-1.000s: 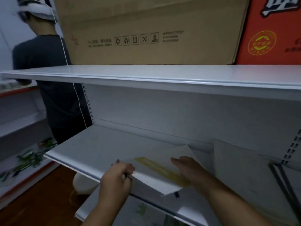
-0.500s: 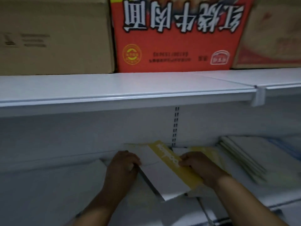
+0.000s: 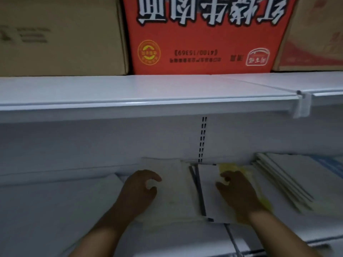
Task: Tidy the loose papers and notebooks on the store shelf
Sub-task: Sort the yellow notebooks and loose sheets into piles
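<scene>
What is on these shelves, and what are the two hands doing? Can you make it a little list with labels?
Top shelf: a red box with upside-down white writing, a brown carton to its left, another carton to its right.
Lower shelf: a white paper, a white-and-yellow booklet, a stack of notebooks at the right.
Left hand: loosely curled over the white paper, pinching nothing.
Right hand: lies on the booklet; its grip is too blurred to tell.
</scene>
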Demonstrator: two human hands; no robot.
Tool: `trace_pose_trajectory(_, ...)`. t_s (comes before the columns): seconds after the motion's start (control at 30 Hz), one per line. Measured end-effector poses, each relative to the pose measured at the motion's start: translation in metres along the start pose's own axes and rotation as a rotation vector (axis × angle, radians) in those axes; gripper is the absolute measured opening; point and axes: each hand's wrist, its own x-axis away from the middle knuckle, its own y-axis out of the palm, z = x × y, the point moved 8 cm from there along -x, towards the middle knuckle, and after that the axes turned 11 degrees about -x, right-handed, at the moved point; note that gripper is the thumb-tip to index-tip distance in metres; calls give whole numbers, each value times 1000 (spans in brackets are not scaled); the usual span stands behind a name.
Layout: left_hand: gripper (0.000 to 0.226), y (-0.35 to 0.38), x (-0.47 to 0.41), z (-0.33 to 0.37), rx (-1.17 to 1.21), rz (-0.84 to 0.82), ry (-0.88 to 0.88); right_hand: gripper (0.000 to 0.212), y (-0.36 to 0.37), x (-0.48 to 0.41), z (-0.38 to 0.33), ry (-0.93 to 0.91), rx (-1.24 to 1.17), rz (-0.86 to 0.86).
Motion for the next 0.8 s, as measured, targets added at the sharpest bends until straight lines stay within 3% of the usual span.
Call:
trace_pose_trajectory(0.1, 28, -36, 39, -70, -116, 76, -181, 15, 49, 27, -84, -317, -141, -61)
trace_pose_trajectory(0.2, 58, -36, 87, -135, -347, -176, -513, 11, 113, 66, -135, -427, -258, -284)
trace_pose_trajectory(0.27, 60, -37, 101, -144, -402, -242, -558, 12, 147, 85, -151, -426, -292, -396)
trace_pose_trajectory(0.33, 38, -43, 97, -130, -503, -239, -483, 14, 165, 89, -159, -421, -294, -425)
trace_pose_trajectory(0.37, 28, -50, 96, -121, -557, -218, -453, 14, 168, 87, -161, -406, -305, -412)
trace_pose_trajectory(0.43, 29, -77, 97, -113, -558, -21, -489, 15, 161, 75, -162, -326, -437, -363)
trace_pose_trajectory(0.53, 24, -124, 103, -102, -397, 318, -566, 14, 147, 54, -151, 4, -845, -387)
trace_pose_trajectory(0.6, 23, -140, 98, -72, -309, 433, -474, 38, 152, 51, -139, 327, -1047, -560)
trace_pose_trajectory(0.7, 20, -141, 80, 1, -317, 489, -24, 73, 143, 46, -125, 539, -1278, -785)
trace_pose_trajectory(0.8, 30, -103, 70, 29, -266, 355, 330, 52, 111, 35, -110, 491, -1394, -816)
